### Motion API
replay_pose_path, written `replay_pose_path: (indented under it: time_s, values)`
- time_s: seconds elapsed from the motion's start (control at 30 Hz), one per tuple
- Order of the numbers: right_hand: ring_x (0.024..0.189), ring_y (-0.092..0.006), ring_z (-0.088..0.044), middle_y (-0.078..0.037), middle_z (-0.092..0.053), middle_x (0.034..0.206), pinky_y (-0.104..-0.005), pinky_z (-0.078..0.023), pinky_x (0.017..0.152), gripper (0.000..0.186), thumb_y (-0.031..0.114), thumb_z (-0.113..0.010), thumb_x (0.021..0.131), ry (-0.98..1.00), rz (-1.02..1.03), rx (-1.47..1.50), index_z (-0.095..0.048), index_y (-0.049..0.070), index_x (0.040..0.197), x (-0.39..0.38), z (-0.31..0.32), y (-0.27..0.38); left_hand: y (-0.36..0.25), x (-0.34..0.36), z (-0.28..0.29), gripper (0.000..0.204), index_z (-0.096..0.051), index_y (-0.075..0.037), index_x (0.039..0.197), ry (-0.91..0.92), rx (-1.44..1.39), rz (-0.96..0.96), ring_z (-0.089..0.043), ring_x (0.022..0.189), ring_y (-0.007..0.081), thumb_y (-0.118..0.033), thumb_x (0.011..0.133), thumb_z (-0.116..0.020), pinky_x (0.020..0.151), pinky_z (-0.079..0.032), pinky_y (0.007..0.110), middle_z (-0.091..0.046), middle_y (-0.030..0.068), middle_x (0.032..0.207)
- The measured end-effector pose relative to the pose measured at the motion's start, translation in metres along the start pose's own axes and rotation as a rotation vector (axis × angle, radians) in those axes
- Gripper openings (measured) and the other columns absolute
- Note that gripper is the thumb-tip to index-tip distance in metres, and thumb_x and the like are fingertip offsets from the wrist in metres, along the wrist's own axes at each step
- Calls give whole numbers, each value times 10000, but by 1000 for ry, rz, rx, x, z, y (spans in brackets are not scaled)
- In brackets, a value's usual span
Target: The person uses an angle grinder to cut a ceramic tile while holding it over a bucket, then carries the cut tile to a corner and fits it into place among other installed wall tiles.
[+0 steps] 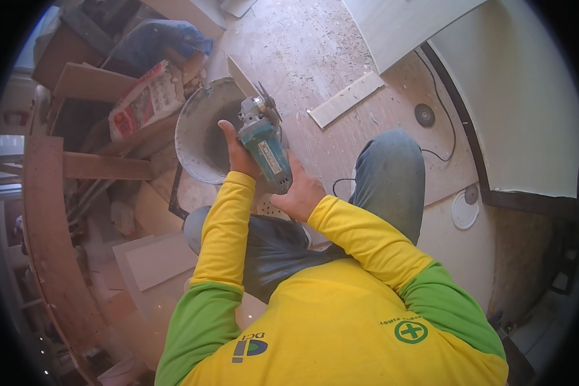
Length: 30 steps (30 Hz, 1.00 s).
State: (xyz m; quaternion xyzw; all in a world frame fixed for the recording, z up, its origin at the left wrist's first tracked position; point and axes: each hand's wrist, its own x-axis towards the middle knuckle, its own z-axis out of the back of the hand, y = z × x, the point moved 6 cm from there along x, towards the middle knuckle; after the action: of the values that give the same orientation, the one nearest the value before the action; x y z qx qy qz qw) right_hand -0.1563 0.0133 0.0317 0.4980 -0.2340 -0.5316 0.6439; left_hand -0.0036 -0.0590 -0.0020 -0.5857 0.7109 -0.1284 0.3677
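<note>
I hold a teal angle grinder (264,154) near the middle of my view, its metal head and disc pointing away from me. My left hand (238,148) is wrapped at its left side with the thumb raised beside the head. My right hand (299,193) grips the rear of the body. A grey bucket (193,141) stands behind my left hand, its inside partly hidden. A pale flat piece (238,74) reaches up behind the disc over the bucket's rim; whether it touches the disc I cannot tell. A black cord (338,183) shows beside my right hand.
A cut tile strip (344,100), a dark disc (424,114) and a round white lid (464,212) lie on the dusty floor (289,45). Large pale sheets (405,26) are at upper right. Wooden boards (45,225), a torn sack (145,103) and blue plastic (161,45) crowd the left.
</note>
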Motion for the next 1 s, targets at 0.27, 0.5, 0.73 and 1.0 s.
replay_pose_path:
  time_s: [0.27, 0.5, 0.73, 1.0]
  values:
    - [1005, -494, -633, -337, -627, 1113, -476, -509, 930, 1026, 334, -723, 690, 2, 4, 0, -200, 53, 1528, 0, 2, -4, 2, 3, 1, 974, -612, -64, 1223, 3, 22, -27, -653, 917, 220, -900, 782, -376, 840, -551, 350, -681, 87, 1066]
    - [1013, -495, -631, -339, -626, 1117, -472, -507, 936, 1034, 340, -726, 696, 36, -8, -19, -187, 55, 1531, 2, 2, -7, 3, 5, 0, 969, -612, -63, 1227, 27, -1, -25, -650, 921, 218, -895, 788, -379, 835, -549, 349, -678, 85, 1077]
    - [1012, -495, -630, -340, -626, 1110, -472, -506, 933, 1037, 351, -735, 696, 26, -21, 0, -192, 58, 1529, 1, 2, -4, 2, 5, 5, 950, -609, -67, 1230, -12, 28, -13, -644, 955, 234, -884, 801, -381, 880, -534, 361, -674, 87, 1097]
    - [1014, -490, -631, -341, -624, 1109, -471, -505, 931, 1028, 353, -730, 696, 24, -15, 2, -201, 52, 1525, 1, 3, -9, 7, 8, 4, 952, -608, -71, 1234, 5, 35, -43, -635, 992, 231, -886, 806, -362, 905, -519, 355, -671, 78, 1122]
